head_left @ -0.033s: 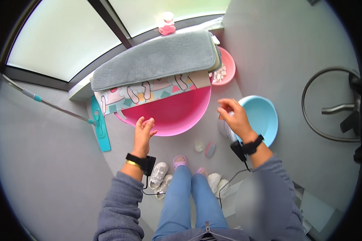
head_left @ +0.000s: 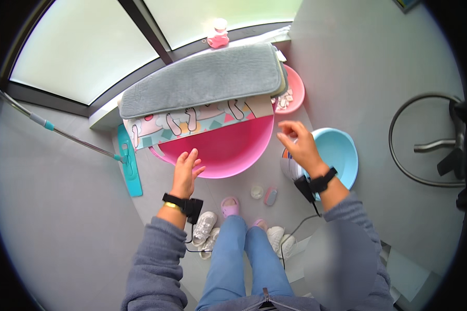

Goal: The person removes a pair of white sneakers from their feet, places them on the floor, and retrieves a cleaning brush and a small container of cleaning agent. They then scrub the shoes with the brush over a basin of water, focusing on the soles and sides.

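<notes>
My left hand [head_left: 186, 175] is held up over the near left rim of the pink tub [head_left: 233, 161], its fingers spread and holding nothing. To the right, my right hand [head_left: 302, 149] hovers with bent fingers and a gap between thumb and fingertips; nothing shows in it. Below that hand stands a white container [head_left: 290, 167] with coloured print, partly covered from view. The light blue basin [head_left: 341, 150] is just right of it. Across the tub's far side lie a grey mat [head_left: 202, 80] and a folded patterned mat [head_left: 207, 118].
A teal flat mop [head_left: 132, 173] leans at the left. Behind the tub, a pink bowl [head_left: 296, 90] holds pale pieces. A small round tub [head_left: 257, 192] and a brush [head_left: 271, 196] are on the floor. White shoes [head_left: 204, 228] flank my feet; a metal hoop [head_left: 390, 140] stands far right.
The view has shifted slightly. My left fingers are spread a little wider, and my right hand has moved slightly up and left. Neither hand has taken hold of anything.
</notes>
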{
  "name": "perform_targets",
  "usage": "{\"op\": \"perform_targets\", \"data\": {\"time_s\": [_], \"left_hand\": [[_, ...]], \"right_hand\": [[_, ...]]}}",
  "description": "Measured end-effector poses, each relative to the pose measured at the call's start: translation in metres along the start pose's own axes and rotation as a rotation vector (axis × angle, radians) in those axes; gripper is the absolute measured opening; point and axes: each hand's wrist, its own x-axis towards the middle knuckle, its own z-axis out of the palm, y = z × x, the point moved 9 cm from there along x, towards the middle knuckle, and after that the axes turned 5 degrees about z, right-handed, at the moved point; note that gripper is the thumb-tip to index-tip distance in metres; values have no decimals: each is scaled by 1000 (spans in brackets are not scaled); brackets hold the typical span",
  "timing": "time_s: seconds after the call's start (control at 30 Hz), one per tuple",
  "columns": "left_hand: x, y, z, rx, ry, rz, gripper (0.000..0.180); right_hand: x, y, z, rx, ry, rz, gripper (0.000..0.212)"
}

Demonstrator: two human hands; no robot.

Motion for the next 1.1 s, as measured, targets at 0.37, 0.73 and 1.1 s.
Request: {"op": "perform_targets", "data": {"time_s": [0.37, 0.73, 1.1], "left_hand": [[128, 3, -5, -634, 128, 9, 76], [141, 41, -7, -829, 46, 44, 22], [59, 113, 10, -899, -66, 197, 22]], "right_hand": [[166, 152, 33, 211, 402, 607, 112], [142, 108, 4, -60, 349, 538, 85], [140, 64, 0, 440, 117, 557, 68]]}}
